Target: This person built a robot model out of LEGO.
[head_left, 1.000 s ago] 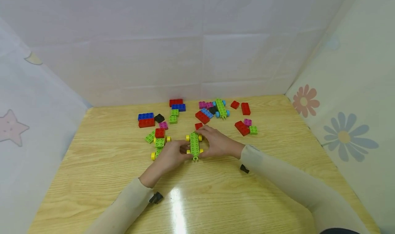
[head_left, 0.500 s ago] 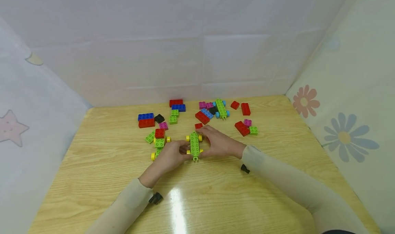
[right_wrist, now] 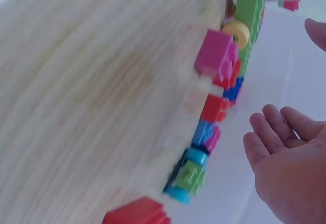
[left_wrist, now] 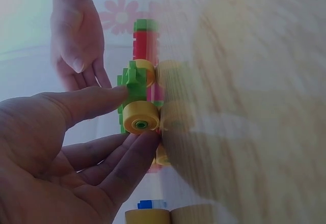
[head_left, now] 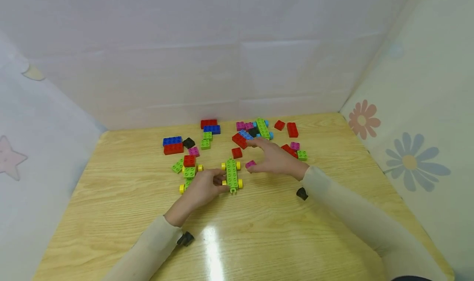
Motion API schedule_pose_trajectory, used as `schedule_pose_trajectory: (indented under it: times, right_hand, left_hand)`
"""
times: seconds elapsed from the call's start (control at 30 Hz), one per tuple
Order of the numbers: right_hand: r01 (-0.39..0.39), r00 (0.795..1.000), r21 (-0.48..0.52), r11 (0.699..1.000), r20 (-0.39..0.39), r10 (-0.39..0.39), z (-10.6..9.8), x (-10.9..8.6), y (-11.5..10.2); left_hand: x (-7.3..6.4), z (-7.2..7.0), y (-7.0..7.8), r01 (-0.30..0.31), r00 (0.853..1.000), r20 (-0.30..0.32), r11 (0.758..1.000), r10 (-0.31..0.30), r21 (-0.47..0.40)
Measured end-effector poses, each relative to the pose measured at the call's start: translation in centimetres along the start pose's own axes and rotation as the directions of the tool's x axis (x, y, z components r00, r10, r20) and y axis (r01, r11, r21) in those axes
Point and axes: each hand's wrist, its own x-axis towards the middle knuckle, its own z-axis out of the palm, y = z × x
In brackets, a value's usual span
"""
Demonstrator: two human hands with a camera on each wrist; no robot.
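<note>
A long green toy car base (head_left: 231, 173) on yellow wheels stands on the table before me. My left hand (head_left: 203, 188) holds its near left side; in the left wrist view the thumb meets the green hitch end (left_wrist: 135, 79) and fingertips touch the yellow wheel (left_wrist: 141, 117). To the base's right, my right hand (head_left: 275, 157) is raised over the table, fingers extended. A pink brick (head_left: 250, 164) shows by its thumb; the right wrist view has this pink brick (right_wrist: 215, 55) on the table, apart from the open palm (right_wrist: 290, 168).
Left of the base is another green wheeled base with a red brick (head_left: 189, 161) on top. Behind lie a red brick (head_left: 237, 152), blue bricks (head_left: 172, 141) and a blue-wheeled green base (head_left: 263, 128). More red bricks (head_left: 292, 129) lie at right. White sheets surround the table (head_left: 259, 240).
My right hand has let go of the car base and moved right and up, uncovering the pink brick and the red brick. The left hand stays at the base.
</note>
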Motion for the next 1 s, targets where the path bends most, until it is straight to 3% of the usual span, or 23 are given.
schedule_pose_trajectory:
  times: [0.43, 0.73, 1.0]
  right_hand:
    - [-0.037, 0.996, 0.081, 0.996, -0.073, 0.043, -2.3, -1.1, 3.1]
    - [-0.059, 0.998, 0.161, 0.985, -0.004, 0.06, -0.7, -0.6, 4.2]
    - [-0.018, 1.0, 0.158, 0.987, 0.02, 0.015, 0.8, 0.3, 4.0]
  left_hand:
    - [0.0, 0.0, -0.2, 0.012, 1.0, 0.003, 1.0, -0.012, -0.005]
    - [0.0, 0.0, -0.3, 0.009, 1.0, 0.005, 1.0, -0.009, -0.002]
    - [-0.1, -0.1, 0.0, -0.002, 1.0, 0.002, 1.0, 0.002, 0.002]
